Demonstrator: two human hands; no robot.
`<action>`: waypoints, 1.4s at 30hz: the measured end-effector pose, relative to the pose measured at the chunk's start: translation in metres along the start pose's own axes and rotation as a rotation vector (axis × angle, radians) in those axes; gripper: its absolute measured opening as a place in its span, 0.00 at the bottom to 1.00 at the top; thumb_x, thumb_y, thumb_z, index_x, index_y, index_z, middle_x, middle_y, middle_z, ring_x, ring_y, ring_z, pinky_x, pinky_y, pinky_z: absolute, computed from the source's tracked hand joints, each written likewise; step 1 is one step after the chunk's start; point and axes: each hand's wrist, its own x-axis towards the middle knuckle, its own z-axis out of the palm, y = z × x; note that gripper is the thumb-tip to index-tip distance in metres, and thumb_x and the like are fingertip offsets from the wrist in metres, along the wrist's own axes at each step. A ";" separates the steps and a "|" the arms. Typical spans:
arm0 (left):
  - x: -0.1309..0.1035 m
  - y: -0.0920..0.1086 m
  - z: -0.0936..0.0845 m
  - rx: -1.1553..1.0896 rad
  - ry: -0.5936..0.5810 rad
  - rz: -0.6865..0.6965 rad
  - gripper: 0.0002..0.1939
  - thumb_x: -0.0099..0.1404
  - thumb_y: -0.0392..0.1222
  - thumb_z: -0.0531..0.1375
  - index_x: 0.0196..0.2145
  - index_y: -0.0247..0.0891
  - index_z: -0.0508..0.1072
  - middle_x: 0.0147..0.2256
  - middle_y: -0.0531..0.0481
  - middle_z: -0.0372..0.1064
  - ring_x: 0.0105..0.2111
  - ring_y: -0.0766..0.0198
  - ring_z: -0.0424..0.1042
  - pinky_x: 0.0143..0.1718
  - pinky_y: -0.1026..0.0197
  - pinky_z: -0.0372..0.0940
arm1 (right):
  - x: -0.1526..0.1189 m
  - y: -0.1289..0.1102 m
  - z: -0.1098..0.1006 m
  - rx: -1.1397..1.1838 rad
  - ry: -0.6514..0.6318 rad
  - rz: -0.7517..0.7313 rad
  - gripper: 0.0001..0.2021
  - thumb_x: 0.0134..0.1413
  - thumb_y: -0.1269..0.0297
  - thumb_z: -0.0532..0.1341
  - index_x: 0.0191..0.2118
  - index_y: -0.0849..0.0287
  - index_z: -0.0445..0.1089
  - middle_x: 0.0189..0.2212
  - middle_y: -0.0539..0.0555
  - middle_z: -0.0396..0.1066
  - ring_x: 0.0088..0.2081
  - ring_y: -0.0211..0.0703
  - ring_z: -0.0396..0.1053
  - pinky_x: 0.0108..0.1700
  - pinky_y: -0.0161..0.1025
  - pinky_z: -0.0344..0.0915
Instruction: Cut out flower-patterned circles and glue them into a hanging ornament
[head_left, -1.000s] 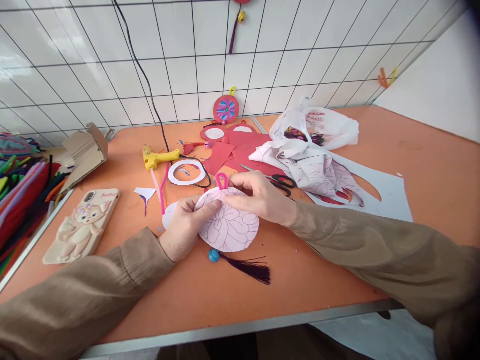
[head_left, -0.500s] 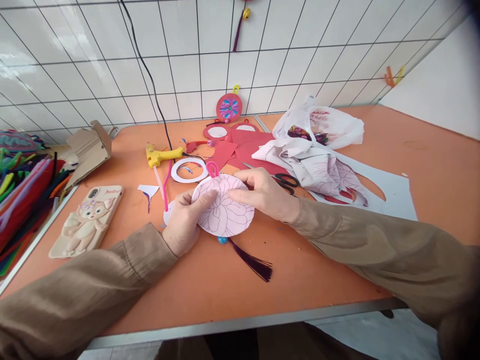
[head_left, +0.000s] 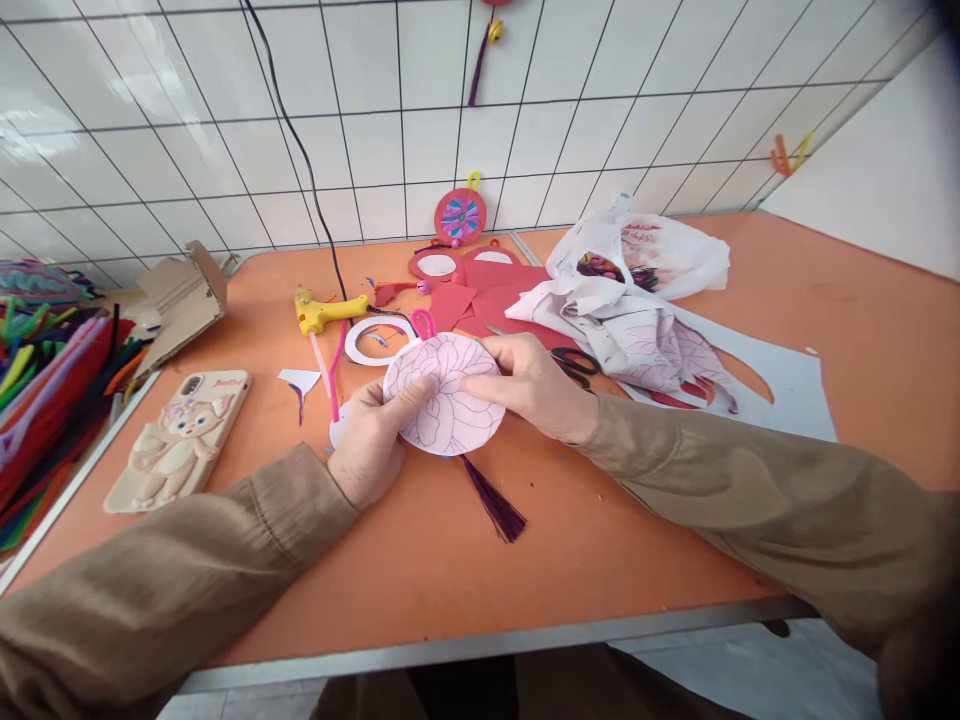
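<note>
At frame centre I have the left hand (head_left: 369, 442) and right hand (head_left: 538, 390) pinched closed on the flower-patterned disc (head_left: 459, 412).

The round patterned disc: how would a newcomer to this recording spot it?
Over the orange table, find the left hand and right hand. Between them they hold the round disc, set apart from the plain white ring beyond by petal-like lines, a pink loop and a dark tassel.

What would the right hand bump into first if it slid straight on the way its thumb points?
Probably the left hand, whose thumb lies just ahead on the patterned disc, though depth is hard to judge.
</note>
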 end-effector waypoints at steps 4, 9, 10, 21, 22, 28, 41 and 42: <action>0.000 0.001 0.001 0.000 -0.022 -0.007 0.17 0.48 0.48 0.76 0.33 0.38 0.82 0.35 0.45 0.82 0.40 0.48 0.81 0.43 0.51 0.75 | 0.000 0.000 0.000 -0.001 0.024 -0.015 0.18 0.44 0.55 0.68 0.23 0.57 0.59 0.22 0.48 0.62 0.27 0.38 0.62 0.28 0.36 0.60; 0.000 0.001 0.003 -0.040 0.040 0.020 0.18 0.45 0.47 0.76 0.34 0.38 0.81 0.36 0.45 0.82 0.43 0.47 0.80 0.46 0.50 0.75 | -0.002 0.001 0.000 0.085 -0.071 -0.008 0.16 0.46 0.53 0.66 0.23 0.59 0.63 0.20 0.47 0.60 0.24 0.34 0.58 0.26 0.35 0.55; 0.000 0.002 0.003 -0.045 0.047 0.020 0.18 0.45 0.47 0.76 0.34 0.38 0.81 0.37 0.45 0.82 0.44 0.46 0.80 0.46 0.49 0.75 | -0.002 0.001 0.001 0.066 -0.067 -0.001 0.16 0.45 0.54 0.66 0.23 0.59 0.63 0.20 0.47 0.60 0.24 0.34 0.58 0.25 0.35 0.55; -0.002 0.002 0.002 -0.030 0.060 0.018 0.17 0.47 0.47 0.76 0.33 0.38 0.81 0.36 0.45 0.82 0.44 0.46 0.80 0.47 0.48 0.74 | -0.004 0.001 0.005 -0.071 -0.034 -0.007 0.14 0.43 0.58 0.61 0.20 0.57 0.56 0.19 0.46 0.54 0.24 0.33 0.53 0.24 0.34 0.50; -0.002 0.001 0.002 -0.024 0.052 0.020 0.17 0.47 0.48 0.76 0.33 0.38 0.81 0.35 0.45 0.82 0.43 0.46 0.80 0.46 0.49 0.74 | -0.004 0.001 0.005 -0.057 -0.039 -0.009 0.13 0.43 0.58 0.62 0.21 0.57 0.57 0.19 0.46 0.55 0.24 0.33 0.54 0.25 0.34 0.52; -0.002 0.000 -0.002 0.016 0.007 -0.018 0.16 0.50 0.50 0.74 0.32 0.38 0.81 0.34 0.44 0.82 0.41 0.46 0.81 0.43 0.49 0.74 | -0.004 0.002 0.007 -0.079 -0.010 -0.023 0.13 0.42 0.60 0.59 0.19 0.56 0.53 0.19 0.45 0.52 0.23 0.32 0.51 0.23 0.33 0.48; -0.005 0.004 0.000 0.069 -0.013 -0.043 0.17 0.50 0.53 0.74 0.30 0.38 0.80 0.33 0.44 0.82 0.39 0.46 0.81 0.42 0.49 0.75 | -0.009 0.003 0.010 -0.141 0.004 -0.052 0.13 0.40 0.61 0.56 0.18 0.55 0.49 0.18 0.45 0.47 0.22 0.32 0.48 0.23 0.34 0.44; -0.005 0.003 0.000 0.073 -0.011 -0.038 0.16 0.50 0.52 0.74 0.29 0.38 0.80 0.32 0.44 0.82 0.39 0.46 0.81 0.42 0.49 0.75 | -0.009 0.003 0.009 -0.127 -0.007 -0.055 0.13 0.41 0.60 0.56 0.18 0.55 0.49 0.18 0.45 0.48 0.22 0.32 0.48 0.24 0.34 0.44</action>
